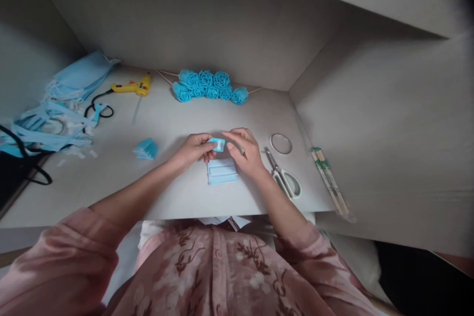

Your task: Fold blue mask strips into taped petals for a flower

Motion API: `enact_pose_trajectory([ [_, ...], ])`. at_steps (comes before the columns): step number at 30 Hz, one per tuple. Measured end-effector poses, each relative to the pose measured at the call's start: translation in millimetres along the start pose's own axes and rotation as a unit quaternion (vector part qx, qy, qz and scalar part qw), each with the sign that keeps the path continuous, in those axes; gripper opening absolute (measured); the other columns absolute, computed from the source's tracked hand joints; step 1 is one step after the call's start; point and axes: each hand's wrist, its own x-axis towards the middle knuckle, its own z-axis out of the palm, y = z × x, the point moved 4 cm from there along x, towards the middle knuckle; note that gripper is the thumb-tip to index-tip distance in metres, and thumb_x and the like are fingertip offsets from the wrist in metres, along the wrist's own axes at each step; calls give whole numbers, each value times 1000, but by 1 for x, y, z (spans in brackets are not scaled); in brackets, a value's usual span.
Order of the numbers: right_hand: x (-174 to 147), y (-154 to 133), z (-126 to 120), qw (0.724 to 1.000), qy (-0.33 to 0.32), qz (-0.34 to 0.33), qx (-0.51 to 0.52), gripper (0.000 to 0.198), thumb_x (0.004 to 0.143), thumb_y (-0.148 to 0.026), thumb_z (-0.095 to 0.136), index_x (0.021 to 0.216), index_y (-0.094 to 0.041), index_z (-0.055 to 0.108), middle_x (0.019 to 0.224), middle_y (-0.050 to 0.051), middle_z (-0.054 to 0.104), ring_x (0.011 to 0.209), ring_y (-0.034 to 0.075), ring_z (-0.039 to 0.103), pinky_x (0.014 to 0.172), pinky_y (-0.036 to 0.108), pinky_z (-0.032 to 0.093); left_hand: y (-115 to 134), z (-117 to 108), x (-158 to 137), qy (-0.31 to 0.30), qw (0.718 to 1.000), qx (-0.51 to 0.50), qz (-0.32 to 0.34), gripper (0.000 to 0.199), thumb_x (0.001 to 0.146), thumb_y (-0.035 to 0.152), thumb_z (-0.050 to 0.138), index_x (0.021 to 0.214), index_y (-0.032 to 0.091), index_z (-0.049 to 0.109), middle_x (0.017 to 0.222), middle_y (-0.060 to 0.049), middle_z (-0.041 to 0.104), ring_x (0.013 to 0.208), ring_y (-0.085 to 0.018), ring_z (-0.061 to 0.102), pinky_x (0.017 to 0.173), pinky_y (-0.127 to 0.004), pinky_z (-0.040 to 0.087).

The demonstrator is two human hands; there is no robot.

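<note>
Between the thumb and fingers of my left hand point(196, 149) is a small folded piece of blue mask fabric point(219, 144) with a white patch on it. Just right of that piece, my right hand point(245, 149) is open, its thumb and index finger apart and holding nothing. Below both hands a pleated light-blue mask piece point(222, 172) lies on the table. A small pile of cut blue fabric pieces point(145, 148) sits to the left of my left hand. Scissors point(283, 175) with pale handles lie to the right of my right forearm, near a roll of tape point(281, 143).
Blue fabric roses point(206, 79) on sticks lie at the back of the table point(177, 197). A yellow glue gun point(131, 87) with a black cord is at back left, beside stacked masks point(79, 76) and fabric scraps point(52, 126). Packed wooden sticks point(329, 180) lie along the right edge.
</note>
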Motion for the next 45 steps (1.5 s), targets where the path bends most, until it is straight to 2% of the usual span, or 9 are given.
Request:
enact_pose_trajectory([
  [3,0,6,5,995,-35,62,62,35,93,-30,54,127,-23,62,108,7,68,101,18,61,90,36,50,0,3,-1,-11,998,59,17,16,74,30,64,68,16,56,55,2,58,45,-8,49,44,-20,36],
  [7,-4,11,15,986,-60,117,106,38,88,-27,60,126,-24,62,90,1,67,82,13,61,83,31,51,-3,3,0,-3,993,111,47,15,72,30,64,68,16,58,53,4,54,48,-8,48,45,-20,35],
  [13,-4,11,17,973,-56,151,163,42,86,-25,61,128,-23,59,88,0,65,79,12,60,78,27,49,3,1,-1,16,997,44,69,28,77,43,61,71,17,56,58,2,56,50,-9,48,48,-21,36],
  [19,-3,16,15,970,-13,162,181,43,88,-31,59,129,-20,58,87,1,64,79,13,59,79,29,50,-1,5,0,-8,995,46,83,29,72,42,70,75,17,57,64,4,53,51,-7,45,49,-21,36],
  [25,-4,18,16,963,-27,167,208,42,93,-36,53,132,-20,56,88,3,64,81,14,60,77,30,51,-3,1,0,17,995,48,88,29,75,42,66,70,17,53,63,3,53,53,-8,44,52,-22,35],
  [30,-5,19,20,951,-53,174,250,53,86,-40,65,135,-22,53,98,5,65,85,14,61,74,27,51,-4,6,0,-1,986,131,103,27,72,38,63,62,18,49,58,5,40,55,-8,36,53,-22,28],
  [34,-6,22,24,952,-50,180,244,50,85,-41,67,130,-23,58,91,1,63,76,11,57,69,24,49,-7,9,-1,-1,978,169,120,28,73,36,61,59,18,44,57,5,33,55,-8,30,53,-23,23],
  [39,-6,23,21,941,-25,212,263,44,89,-43,61,127,-21,61,82,0,62,70,11,55,65,23,47,-7,10,-1,0,976,176,126,25,73,36,62,61,18,48,58,5,36,55,-8,31,53,-22,24],
  [45,-3,26,14,930,5,227,290,45,87,-45,63,124,-21,62,87,2,65,79,13,60,76,27,50,-4,6,-1,26,977,170,123,25,74,39,60,64,18,51,59,5,40,56,-9,34,53,-22,27],
])
